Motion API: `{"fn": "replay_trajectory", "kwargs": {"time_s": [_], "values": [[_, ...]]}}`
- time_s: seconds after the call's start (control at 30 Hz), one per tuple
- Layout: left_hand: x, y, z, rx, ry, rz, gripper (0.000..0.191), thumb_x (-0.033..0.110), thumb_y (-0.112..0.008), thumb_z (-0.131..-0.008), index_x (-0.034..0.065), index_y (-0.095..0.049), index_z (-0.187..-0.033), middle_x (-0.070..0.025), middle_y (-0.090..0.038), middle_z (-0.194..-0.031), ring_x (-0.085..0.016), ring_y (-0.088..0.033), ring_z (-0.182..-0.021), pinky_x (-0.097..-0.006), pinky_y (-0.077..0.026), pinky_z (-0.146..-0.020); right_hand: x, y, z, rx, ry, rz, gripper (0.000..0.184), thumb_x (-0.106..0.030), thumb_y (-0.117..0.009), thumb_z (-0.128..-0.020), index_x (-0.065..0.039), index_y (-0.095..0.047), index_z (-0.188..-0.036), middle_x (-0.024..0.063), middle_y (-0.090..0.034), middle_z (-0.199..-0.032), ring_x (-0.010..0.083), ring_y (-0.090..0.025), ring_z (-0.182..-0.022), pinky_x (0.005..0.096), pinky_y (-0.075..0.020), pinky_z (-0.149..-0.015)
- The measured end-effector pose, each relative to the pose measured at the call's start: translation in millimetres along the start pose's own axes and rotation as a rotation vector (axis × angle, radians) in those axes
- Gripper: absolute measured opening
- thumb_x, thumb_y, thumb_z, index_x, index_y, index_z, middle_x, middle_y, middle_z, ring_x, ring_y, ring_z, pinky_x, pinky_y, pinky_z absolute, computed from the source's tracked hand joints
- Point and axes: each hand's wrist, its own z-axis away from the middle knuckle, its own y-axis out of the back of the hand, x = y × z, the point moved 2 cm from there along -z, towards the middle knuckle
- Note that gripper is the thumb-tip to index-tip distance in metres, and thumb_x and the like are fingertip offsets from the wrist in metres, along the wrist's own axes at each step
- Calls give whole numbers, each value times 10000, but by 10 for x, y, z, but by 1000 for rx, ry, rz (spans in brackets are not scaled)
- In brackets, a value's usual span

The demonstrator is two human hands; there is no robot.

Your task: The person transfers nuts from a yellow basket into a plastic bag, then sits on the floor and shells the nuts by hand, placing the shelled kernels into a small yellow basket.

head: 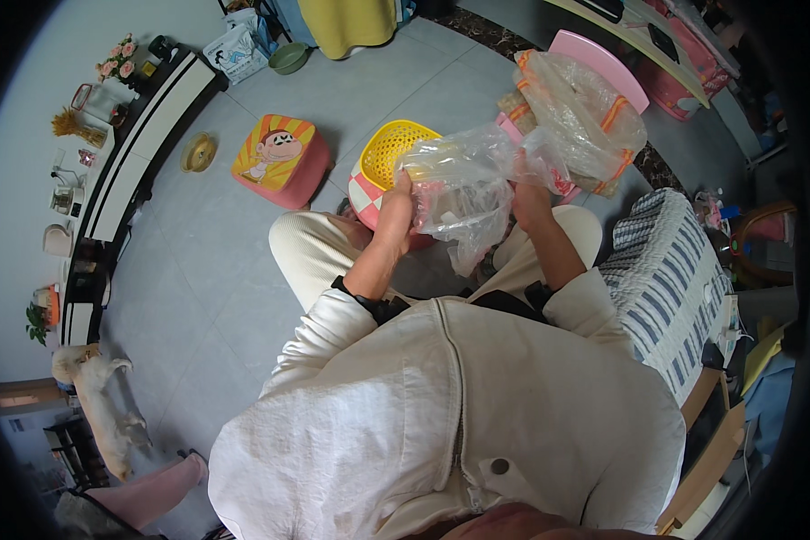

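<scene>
Between my hands hangs a clear plastic bag (462, 196), crumpled, in front of my knees. My left hand (396, 209) grips its left side, and my right hand (530, 192) holds its right side near the top. Just beyond my left hand a yellow perforated plastic basket (378, 152) rests on a pink-and-white checkered stool (364, 196), partly covered by the bag. To the right, a large clear plastic sack with orange stripes (580, 108) lies on a pink chair (597, 57). Whether the bag in my hands holds anything is unclear.
A pink stool with a cartoon top (277, 155) stands left of the basket, with a yellowish bowl (198, 152) on the floor beyond. A light-coloured dog (98, 412) is at lower left, near a person's pink-clad leg (152, 482). A striped quilted cover (668, 290) lies at right.
</scene>
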Motion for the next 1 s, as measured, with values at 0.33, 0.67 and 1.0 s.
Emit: {"fn": "replay_trajectory", "kwargs": {"time_s": [0.33,0.67,1.0], "values": [[147,-233,220,20,-82,192,625,462,-190,-983,11,-605,-1105,-2,-492,-668,-92,-442,-576,-218,-357,-495,-155,-83,403,-305,-71,403,532,-419,-499,-919,-7,-456,-1251,71,-561,-1143,192,-560,-1009,323,-472,-825],[145,-105,207,-98,85,762,516,380,-311,-952,-30,-585,-1105,-114,-654,-887,-204,-606,-805,-313,-482,-761,282,324,-113,-144,777,1294,400,-254,-520,-894,-80,-493,-1253,165,-563,-1132,300,-543,-1039,403,-421,-914],[-104,326,1,-241,30,595,438,396,-305,-973,59,-534,-1133,-90,-652,-922,-222,-612,-858,-388,-482,-820,35,269,-41,-366,-5,272,246,-177,-494,-888,-5,-607,-1022,17,-632,-864,132,-608,-765,258,-496,-729]]}}
